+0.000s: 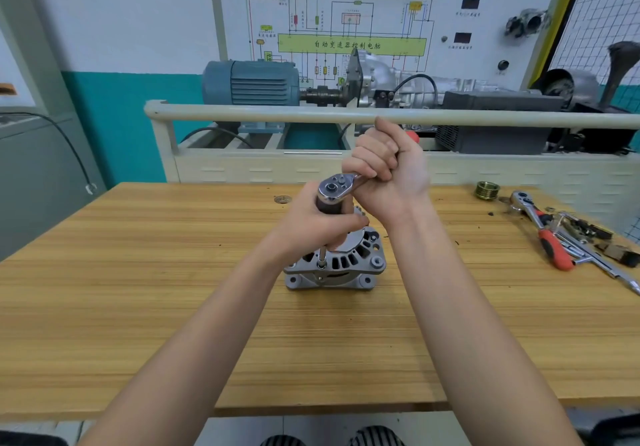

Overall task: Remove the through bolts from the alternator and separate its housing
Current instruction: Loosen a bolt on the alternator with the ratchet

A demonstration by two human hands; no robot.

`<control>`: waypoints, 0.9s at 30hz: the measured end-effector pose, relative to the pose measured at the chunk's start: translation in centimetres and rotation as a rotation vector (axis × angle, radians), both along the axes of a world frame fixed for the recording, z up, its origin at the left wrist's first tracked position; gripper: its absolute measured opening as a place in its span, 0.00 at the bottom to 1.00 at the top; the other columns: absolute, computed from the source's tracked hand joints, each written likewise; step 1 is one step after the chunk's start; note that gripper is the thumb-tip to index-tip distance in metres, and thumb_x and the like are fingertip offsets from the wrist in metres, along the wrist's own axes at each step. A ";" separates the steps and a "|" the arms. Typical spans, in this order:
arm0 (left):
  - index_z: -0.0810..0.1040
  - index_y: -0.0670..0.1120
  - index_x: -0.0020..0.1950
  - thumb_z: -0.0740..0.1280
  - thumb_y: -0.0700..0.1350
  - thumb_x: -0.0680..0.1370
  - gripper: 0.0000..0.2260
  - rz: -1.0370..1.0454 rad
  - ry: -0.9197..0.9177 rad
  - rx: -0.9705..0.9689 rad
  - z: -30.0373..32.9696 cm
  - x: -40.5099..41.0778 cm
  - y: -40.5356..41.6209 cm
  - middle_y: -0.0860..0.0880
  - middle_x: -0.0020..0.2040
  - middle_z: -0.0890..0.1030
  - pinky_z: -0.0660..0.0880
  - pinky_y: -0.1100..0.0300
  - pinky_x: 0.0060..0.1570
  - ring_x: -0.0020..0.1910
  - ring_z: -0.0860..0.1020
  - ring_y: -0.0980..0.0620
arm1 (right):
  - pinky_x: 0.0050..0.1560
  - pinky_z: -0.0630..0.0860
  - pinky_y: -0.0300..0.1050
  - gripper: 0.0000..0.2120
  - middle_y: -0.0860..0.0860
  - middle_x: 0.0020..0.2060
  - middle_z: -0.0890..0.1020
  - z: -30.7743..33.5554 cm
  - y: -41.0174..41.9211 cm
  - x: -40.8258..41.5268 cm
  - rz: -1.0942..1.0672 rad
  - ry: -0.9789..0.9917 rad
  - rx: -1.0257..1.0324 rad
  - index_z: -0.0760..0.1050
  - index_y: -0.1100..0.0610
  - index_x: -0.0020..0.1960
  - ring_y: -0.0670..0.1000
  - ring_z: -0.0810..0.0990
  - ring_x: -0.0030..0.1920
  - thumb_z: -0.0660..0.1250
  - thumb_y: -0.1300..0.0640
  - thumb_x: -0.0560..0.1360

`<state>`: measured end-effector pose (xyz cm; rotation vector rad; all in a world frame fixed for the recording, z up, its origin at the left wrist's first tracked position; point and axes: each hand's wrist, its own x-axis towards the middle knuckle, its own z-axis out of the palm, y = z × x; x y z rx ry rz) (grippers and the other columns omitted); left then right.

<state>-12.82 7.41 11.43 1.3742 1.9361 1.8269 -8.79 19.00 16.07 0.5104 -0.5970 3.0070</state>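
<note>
Both hands work a ratchet (pixel 334 187) over the alternator (pixel 341 262) at table (pixel 138 307) centre: right hand (pixel 384 168), at 1 o'clock, grips the handle; left hand (pixel 318 225) wraps the extension (pixel 322 255), standing on a bolt at the housing's 7 o'clock.

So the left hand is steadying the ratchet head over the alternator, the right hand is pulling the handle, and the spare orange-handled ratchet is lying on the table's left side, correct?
One detail is off. In the head view the spare orange-handled ratchet lies on the table's right side, not left. The rest holds: the left hand steadies the ratchet head over the alternator, and the right hand grips the handle.
</note>
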 end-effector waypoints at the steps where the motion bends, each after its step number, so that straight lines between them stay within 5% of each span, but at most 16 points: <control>1: 0.67 0.49 0.22 0.67 0.36 0.67 0.17 0.023 -0.028 0.041 -0.1 0.0 0.2 0.52 0.19 0.67 0.63 0.65 0.25 0.19 0.64 0.53 | 0.21 0.57 0.36 0.25 0.46 0.16 0.59 -0.1 -0.2 0.1 -0.047 -0.001 -0.024 0.61 0.55 0.22 0.44 0.55 0.16 0.55 0.57 0.78; 8: 0.64 0.45 0.28 0.64 0.27 0.69 0.17 0.330 -0.139 0.261 -0.3 0.7 1.4 0.51 0.22 0.63 0.57 0.63 0.23 0.23 0.60 0.54 | 0.24 0.62 0.39 0.27 0.46 0.18 0.60 -1.9 -3.5 2.6 -0.609 0.175 -0.002 0.62 0.52 0.23 0.45 0.57 0.19 0.51 0.58 0.81; 13: 0.65 0.44 0.26 0.65 0.27 0.69 0.18 0.258 -0.093 0.174 -0.3 0.5 0.8 0.51 0.21 0.64 0.59 0.64 0.24 0.21 0.61 0.53 | 0.23 0.60 0.38 0.26 0.47 0.17 0.60 -1.3 -2.1 2.1 -0.433 0.138 0.023 0.61 0.53 0.22 0.45 0.57 0.18 0.53 0.57 0.79; 19: 0.69 0.45 0.24 0.69 0.38 0.68 0.15 0.005 0.016 -0.030 0.2 -0.2 -0.4 0.50 0.20 0.68 0.65 0.61 0.27 0.21 0.66 0.50 | 0.22 0.57 0.37 0.24 0.47 0.15 0.61 0.2 -0.4 0.6 -0.070 0.034 0.023 0.62 0.56 0.21 0.45 0.51 0.19 0.55 0.58 0.76; 22: 0.66 0.50 0.21 0.66 0.35 0.66 0.17 -0.016 -0.100 0.054 0.2 -0.1 0.1 0.53 0.19 0.64 0.61 0.67 0.23 0.19 0.61 0.55 | 0.21 0.57 0.37 0.26 0.47 0.15 0.60 0.0 -0.9 0.6 -0.174 0.018 -0.046 0.61 0.55 0.21 0.45 0.56 0.16 0.54 0.58 0.78; 27: 0.64 0.49 0.24 0.64 0.35 0.64 0.14 0.237 -0.145 0.178 0.0 0.3 0.9 0.54 0.20 0.64 0.58 0.64 0.24 0.21 0.60 0.54 | 0.24 0.63 0.39 0.26 0.46 0.18 0.60 -2.0 -3.6 2.5 -0.602 0.181 -0.003 0.61 0.52 0.23 0.45 0.57 0.19 0.51 0.58 0.81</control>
